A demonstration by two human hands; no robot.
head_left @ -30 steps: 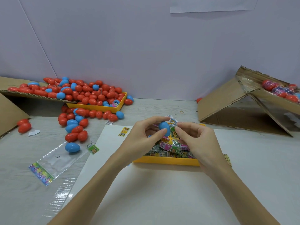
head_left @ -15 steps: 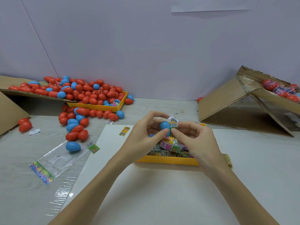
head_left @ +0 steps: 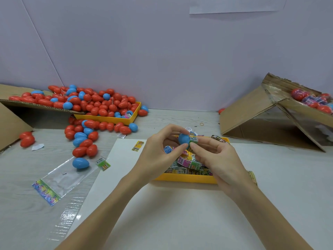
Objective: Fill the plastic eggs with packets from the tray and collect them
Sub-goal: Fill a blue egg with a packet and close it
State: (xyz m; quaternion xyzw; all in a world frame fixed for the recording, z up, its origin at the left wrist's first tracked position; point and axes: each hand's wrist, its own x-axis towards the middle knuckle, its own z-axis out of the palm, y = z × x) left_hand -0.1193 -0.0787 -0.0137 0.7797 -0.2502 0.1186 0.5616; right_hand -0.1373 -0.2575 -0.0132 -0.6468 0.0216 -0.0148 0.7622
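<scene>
Blue plastic sits between my two hands: the left hand (head_left: 158, 156) pinches a blue egg (head_left: 183, 138) between thumb and curled fingers, holding it just above the far edge of the yellow tray (head_left: 185, 178). My right hand (head_left: 219, 159) pinches a green-printed packet (head_left: 193, 139) against the egg's open side, thumb and forefinger closed on it. Whether the packet is fully inside I cannot tell; the egg looks like one half only, and I see no matching half in either hand.

By my reading, this egg is mid-fill, not yet closed. The tray beneath holds a thick layer of packets (head_left: 187, 162), so plenty of filling stock is left. Toward the far left corner of the table a big heap of red and blue eggs (head_left: 97, 105) spills off a cardboard flap and over a second yellow tray (head_left: 108, 118); I take these as still waiting. At the far right edge a tilted cardboard box (head_left: 270, 123) holds a small cluster of eggs (head_left: 313, 101), likely the collected ones. Judging by the two piles, only a small share is done and most of the job is ahead.
</scene>
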